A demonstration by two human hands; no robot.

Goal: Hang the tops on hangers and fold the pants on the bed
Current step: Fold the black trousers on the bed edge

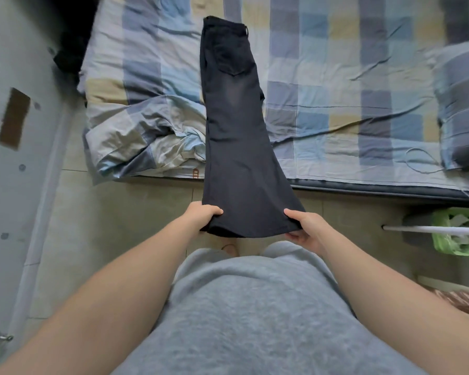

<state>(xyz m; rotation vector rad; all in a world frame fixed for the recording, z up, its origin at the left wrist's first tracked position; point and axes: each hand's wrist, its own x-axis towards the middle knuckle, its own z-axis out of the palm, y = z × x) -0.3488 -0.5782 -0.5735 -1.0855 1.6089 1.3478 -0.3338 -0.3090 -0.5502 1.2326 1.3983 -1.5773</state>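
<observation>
Black flared pants lie lengthwise across the bed, folded in half so one leg covers the other. The waistband rests far up on the checked sheet and the wide hems hang out past the bed's front edge. My left hand grips the left corner of the hem. My right hand grips the right corner, thumb on top. Both hands hold the hem stretched flat above the floor.
A crumpled checked duvet is bunched at the bed's left end. A grey pillow lies at the right. Dark clothing sits at the far left. A green bag and a white rod stand at the right on the floor.
</observation>
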